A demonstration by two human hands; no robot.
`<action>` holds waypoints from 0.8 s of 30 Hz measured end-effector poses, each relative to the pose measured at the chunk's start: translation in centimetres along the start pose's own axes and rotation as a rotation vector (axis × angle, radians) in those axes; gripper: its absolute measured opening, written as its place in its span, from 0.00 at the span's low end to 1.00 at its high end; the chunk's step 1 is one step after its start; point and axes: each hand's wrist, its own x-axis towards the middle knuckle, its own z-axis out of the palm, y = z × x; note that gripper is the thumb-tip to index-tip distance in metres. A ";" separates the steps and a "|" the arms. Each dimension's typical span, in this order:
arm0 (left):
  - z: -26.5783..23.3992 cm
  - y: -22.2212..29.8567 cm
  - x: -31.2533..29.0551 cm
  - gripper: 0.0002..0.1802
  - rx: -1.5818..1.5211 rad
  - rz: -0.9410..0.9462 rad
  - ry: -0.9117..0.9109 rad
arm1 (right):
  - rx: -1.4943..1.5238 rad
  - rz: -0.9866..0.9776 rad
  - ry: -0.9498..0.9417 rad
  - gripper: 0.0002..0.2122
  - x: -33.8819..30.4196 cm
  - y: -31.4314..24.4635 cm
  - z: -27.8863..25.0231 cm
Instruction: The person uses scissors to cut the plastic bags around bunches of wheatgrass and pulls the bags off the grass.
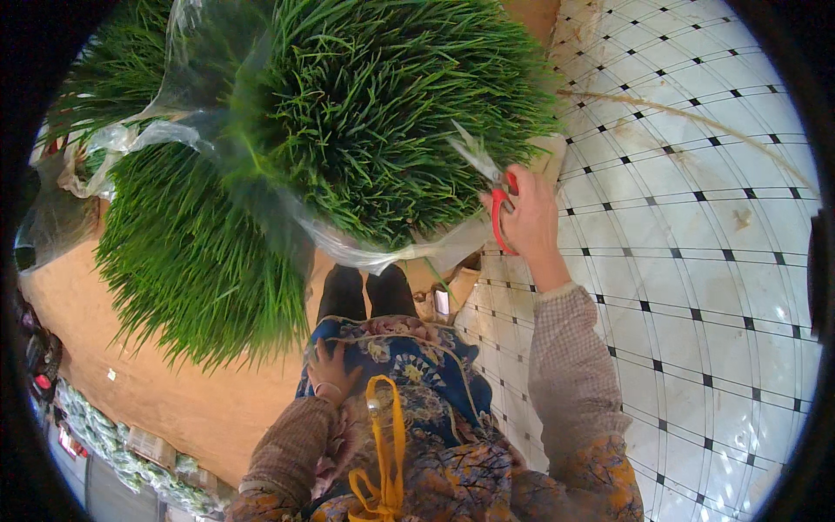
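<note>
My right hand [529,217] is raised and grips red-handled scissors [489,178], whose blades reach into the lower right side of a dense clump of green grass-like shoots [383,104] wrapped in clear plastic [365,252]. A second, larger clump of green shoots [191,261] lies to the left, lower down. My left hand [332,372] rests against my patterned blue skirt [409,365], fingers spread, holding nothing.
A white tiled floor with small black squares [696,278] fills the right side. Brown ground [174,400] lies at lower left, with packaged goods [130,452] along its edge. A yellow strap [387,452] hangs at my front. Crumpled plastic [113,143] sits at upper left.
</note>
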 end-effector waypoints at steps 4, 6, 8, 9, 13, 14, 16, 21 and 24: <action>2.2 -0.9 0.2 0.33 0.035 0.227 0.217 | 0.307 0.278 -0.053 0.19 -1.2 0.1 0.0; 0.7 0.8 -0.6 0.26 -0.176 0.554 0.422 | 0.291 0.394 -0.144 0.19 -3.7 0.9 -0.7; -6.6 5.9 -2.4 0.26 -0.343 0.856 0.595 | 0.302 0.314 -0.198 0.19 -6.0 1.5 -1.3; -10.3 7.9 -3.4 0.27 -0.381 0.927 0.714 | 0.321 0.269 -0.226 0.20 -6.7 1.5 -1.6; -18.6 13.8 -2.5 0.31 -0.435 0.659 0.857 | 0.125 0.105 -0.344 0.23 -7.7 1.3 -3.1; -17.6 13.8 -2.0 0.32 -0.399 0.723 0.698 | 0.081 0.064 -0.382 0.24 -7.6 1.2 -3.6; -13.7 13.8 -0.6 0.34 -0.366 0.854 0.537 | 0.040 -0.007 -0.423 0.25 -7.6 1.5 -4.5; -10.8 14.3 0.9 0.32 -0.165 0.805 0.482 | -0.044 -0.177 -0.379 0.26 -7.5 1.3 -4.4; -10.7 15.4 1.5 0.29 -0.143 0.770 0.488 | -0.103 -0.180 -0.254 0.23 -5.5 -0.9 -2.3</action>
